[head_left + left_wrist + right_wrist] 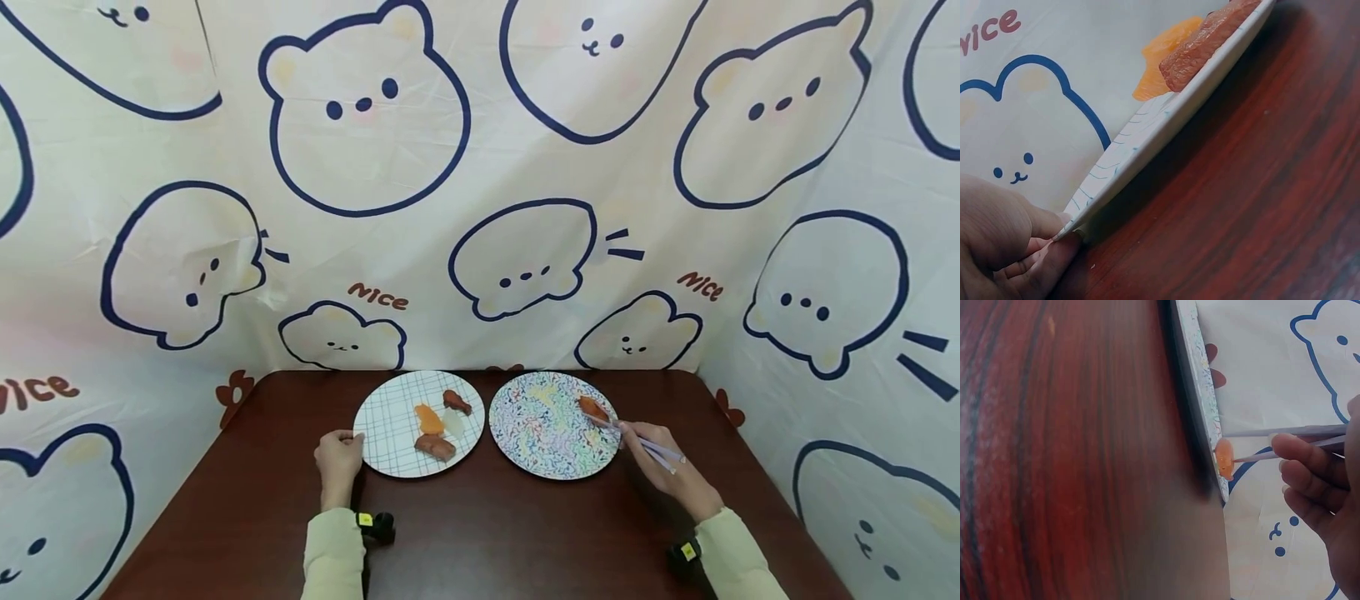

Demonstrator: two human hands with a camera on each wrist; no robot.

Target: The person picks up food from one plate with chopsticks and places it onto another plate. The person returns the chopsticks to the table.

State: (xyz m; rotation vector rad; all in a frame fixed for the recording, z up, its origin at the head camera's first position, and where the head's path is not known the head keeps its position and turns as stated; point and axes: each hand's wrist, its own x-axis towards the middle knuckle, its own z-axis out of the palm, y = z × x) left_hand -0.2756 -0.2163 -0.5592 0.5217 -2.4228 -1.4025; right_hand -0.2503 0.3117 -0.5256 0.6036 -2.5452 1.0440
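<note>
My left hand (339,460) pinches the left rim of a white plate with a grid pattern (386,417); the left wrist view shows the thumb above the rim and fingers below. On that plate lie a brown meat piece (435,447), an orange piece (430,419), a pale translucent piece (453,422) and a small reddish-brown drumstick-like piece (456,402). My right hand (667,467) holds a pair of pale chopsticks (658,451). Their tips are at an orange-brown food piece (1225,459) near the right side of a multicolour speckled plate (547,433).
Both plates stand side by side at the back of a dark brown wooden table (517,533), with a narrow gap between them. A cloth with bear drawings (420,250) hangs behind and along both sides. Each wrist wears a small black camera (382,527).
</note>
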